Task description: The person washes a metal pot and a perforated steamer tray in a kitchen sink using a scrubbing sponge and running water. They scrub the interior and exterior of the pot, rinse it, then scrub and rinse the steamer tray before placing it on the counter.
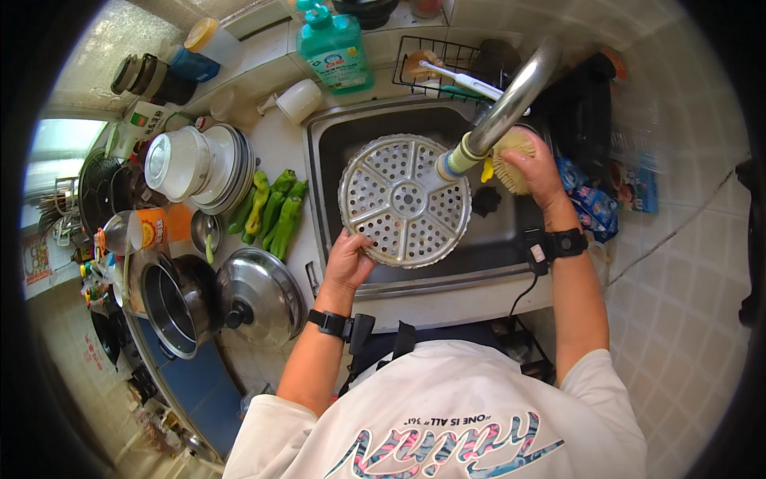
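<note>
Over the sink (383, 292) is a round perforated metal steamer rack (408, 199) with a scalloped rim. My left hand (348, 261) grips its lower left edge, thumb on the top face. In my right hand (537, 170) is a scrub brush (513, 157) with pale bristles, held right of the rack and apart from it. Between them the curved metal faucet (508, 96) reaches down, and its nozzle (458, 158) overlaps the rack's upper right part. A yellow piece (486, 170) shows beside the brush. The dark drain (486, 201) is partly visible on the sink floor.
Left of the sink lie green peppers (275, 209), stacked bowls and plates (203, 164), a metal pot lid (260, 293) and a deep pot (179, 305). Behind stand a green pump bottle (335, 51), a white cup (299, 102) and a wire basket (413, 66). Blue packets (589, 200) lie at right.
</note>
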`<state>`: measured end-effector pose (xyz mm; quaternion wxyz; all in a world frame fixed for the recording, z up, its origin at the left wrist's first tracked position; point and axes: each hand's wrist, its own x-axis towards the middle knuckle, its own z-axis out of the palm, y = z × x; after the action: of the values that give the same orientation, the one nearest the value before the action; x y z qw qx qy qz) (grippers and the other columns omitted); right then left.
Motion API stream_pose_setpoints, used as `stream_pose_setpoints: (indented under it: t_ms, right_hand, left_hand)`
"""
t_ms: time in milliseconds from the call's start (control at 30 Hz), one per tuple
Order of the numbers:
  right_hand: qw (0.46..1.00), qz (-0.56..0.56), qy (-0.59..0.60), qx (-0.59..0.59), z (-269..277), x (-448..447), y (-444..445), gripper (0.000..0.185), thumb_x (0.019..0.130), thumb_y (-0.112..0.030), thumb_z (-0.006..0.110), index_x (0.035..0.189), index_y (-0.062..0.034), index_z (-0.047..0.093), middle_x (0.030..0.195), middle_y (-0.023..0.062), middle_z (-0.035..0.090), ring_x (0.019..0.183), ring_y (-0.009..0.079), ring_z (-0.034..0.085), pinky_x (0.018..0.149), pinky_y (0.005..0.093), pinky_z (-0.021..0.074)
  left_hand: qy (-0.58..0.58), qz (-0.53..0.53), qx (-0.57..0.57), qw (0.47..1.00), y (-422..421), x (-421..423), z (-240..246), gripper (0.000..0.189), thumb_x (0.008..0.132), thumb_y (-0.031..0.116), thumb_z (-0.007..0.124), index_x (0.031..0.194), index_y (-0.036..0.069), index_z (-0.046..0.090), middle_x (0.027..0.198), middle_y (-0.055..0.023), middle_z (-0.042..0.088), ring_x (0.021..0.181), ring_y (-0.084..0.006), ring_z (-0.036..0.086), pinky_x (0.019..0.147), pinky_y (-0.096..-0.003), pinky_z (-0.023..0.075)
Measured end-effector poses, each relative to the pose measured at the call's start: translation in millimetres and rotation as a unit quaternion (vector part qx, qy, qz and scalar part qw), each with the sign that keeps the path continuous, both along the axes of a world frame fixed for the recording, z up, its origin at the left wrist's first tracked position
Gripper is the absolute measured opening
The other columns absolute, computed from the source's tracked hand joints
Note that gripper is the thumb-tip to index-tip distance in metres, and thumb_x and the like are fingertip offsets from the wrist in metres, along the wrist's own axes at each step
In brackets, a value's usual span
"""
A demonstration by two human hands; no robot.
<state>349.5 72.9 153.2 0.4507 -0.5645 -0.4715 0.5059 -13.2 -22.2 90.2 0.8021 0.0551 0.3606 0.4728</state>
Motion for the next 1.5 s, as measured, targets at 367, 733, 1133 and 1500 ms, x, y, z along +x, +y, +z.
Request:
stream_pose_setpoints:
  t_ms: [367,733,1133,1500]
  right_hand:
    - [0.96,-0.086,0.261,0.053,14.7,-24.5,1.1,0.04,0.091,-0.003,0.059,0.13,0.0027,0.052,0.125,0.0172,0.064,0.112,0.023,0.064,0.1,0.0339,0.0512]
    - [0.988,-0.106,-0.093,0.059,-11.1,-96.0,-45.6,0.044,0.096,-0.04,0.068,0.12,-0.0032,0.059,0.1,0.0092,0.068,0.094,0.0175,0.063,0.084,0.0333,0.0502]
    - [0.925,0.05,-0.336,0.169,3.2,-147.8,-108.9,0.059,0.097,-0.041,0.06,0.145,-0.0086,0.048,0.142,0.0251,0.048,0.126,0.0404,0.051,0.106,0.0486,0.0396]
    - [0.836,0.248,-0.448,0.2,36.8,-153.5,-133.6,0.072,0.092,-0.037,0.063,0.154,-0.0129,0.037,0.156,0.0205,0.03,0.138,0.0369,0.038,0.114,0.0484,0.0312]
  left_hand:
    - [0.024,0.017,-0.01,1.0,-13.7,-10.0,6.3,0.062,0.077,-0.012,0.042,0.138,0.0,0.048,0.126,-0.014,0.062,0.118,-0.0318,0.062,0.104,-0.0496,0.0499]
    - [0.016,-0.073,0.01,0.997,-24.5,12.6,31.7,0.068,0.076,-0.012,0.045,0.142,0.005,0.045,0.118,-0.0068,0.063,0.106,-0.0228,0.064,0.096,-0.04,0.0516]
    - [0.01,-0.143,0.026,0.989,-37.4,34.2,26.7,0.072,0.075,-0.012,0.046,0.145,0.006,0.042,0.129,-0.0085,0.059,0.115,-0.021,0.059,0.097,-0.0354,0.0506]
    - [0.031,-0.152,0.085,0.984,-41.9,23.3,49.6,0.081,0.076,-0.014,0.045,0.153,0.009,0.032,0.136,-0.0074,0.053,0.122,-0.0205,0.056,0.103,-0.0334,0.0464]
